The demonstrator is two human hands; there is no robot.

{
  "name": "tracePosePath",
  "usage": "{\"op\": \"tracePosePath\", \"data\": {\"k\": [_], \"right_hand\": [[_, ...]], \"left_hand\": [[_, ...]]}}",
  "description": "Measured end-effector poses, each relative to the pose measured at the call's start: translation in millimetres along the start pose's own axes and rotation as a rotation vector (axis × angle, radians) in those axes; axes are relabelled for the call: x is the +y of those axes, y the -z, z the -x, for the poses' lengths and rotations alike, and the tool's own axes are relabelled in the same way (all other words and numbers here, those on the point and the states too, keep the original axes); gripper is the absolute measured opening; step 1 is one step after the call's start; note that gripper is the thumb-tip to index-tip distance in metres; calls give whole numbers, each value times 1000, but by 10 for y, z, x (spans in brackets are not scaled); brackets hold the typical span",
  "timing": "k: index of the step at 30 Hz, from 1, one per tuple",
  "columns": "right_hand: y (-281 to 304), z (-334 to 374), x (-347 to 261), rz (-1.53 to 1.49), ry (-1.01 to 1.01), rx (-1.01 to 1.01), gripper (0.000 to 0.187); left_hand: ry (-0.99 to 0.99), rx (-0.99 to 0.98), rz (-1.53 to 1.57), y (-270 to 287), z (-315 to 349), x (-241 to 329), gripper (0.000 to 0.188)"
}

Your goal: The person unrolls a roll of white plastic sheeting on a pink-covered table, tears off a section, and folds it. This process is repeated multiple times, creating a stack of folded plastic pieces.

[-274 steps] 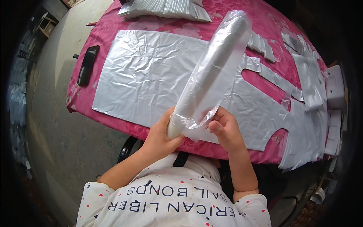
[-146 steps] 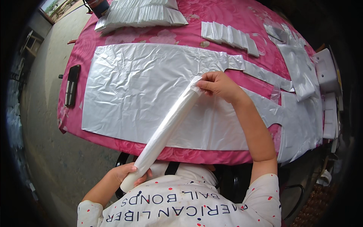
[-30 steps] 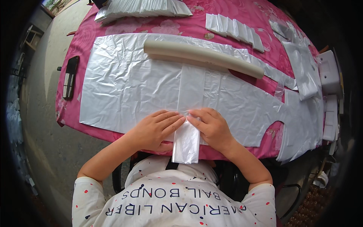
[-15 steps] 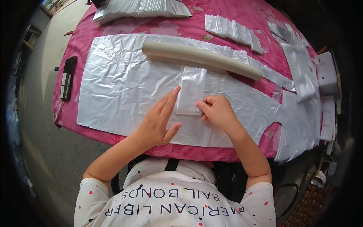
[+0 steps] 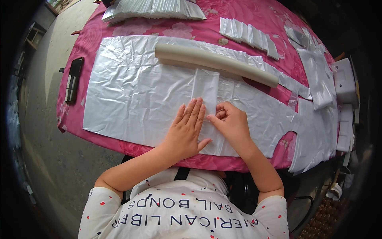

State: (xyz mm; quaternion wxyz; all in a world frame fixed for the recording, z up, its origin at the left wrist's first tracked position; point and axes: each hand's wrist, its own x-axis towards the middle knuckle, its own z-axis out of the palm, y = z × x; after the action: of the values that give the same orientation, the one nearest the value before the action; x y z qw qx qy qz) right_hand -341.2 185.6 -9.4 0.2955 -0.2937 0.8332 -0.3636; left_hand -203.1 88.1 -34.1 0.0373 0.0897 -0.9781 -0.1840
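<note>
A folded clear plastic bag (image 5: 206, 85), a narrow upright rectangle, lies on a large sheet of silvery-white plastic (image 5: 123, 93). My left hand (image 5: 186, 129) is stretched out flat across the lower left part of the bag, fingers together and thumb apart. At the bag's lower right edge my right hand (image 5: 230, 121) pinches it between thumb and fingers. The left fingers hide part of the bag's near end. Just beyond the bag, a long beige tube (image 5: 215, 63) rests slantwise on the sheet.
A pink flowered cloth (image 5: 179, 32) covers the table. Stacks of folded plastic bags (image 5: 155, 10) and a smaller row of them (image 5: 248, 36) lie at the far side. A black phone-like object (image 5: 74, 79) lies left. More plastic bags (image 5: 316, 75) and white containers (image 5: 345, 81) are right.
My left hand has moved right and come down flat onto the folded bag; before, it was tilted beside it. My right hand stays at the bag's right edge.
</note>
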Motion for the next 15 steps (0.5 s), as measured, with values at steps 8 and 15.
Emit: {"op": "tracePosePath", "data": {"k": [8,15], "right_hand": [[29,-34,43,579,729,279,54],[193,-272,179,373,813,-52,47]], "left_hand": [[-16,-1,-5,-3,-21,-63,75],[-161,198,74,37,-58,-203,56]]}}
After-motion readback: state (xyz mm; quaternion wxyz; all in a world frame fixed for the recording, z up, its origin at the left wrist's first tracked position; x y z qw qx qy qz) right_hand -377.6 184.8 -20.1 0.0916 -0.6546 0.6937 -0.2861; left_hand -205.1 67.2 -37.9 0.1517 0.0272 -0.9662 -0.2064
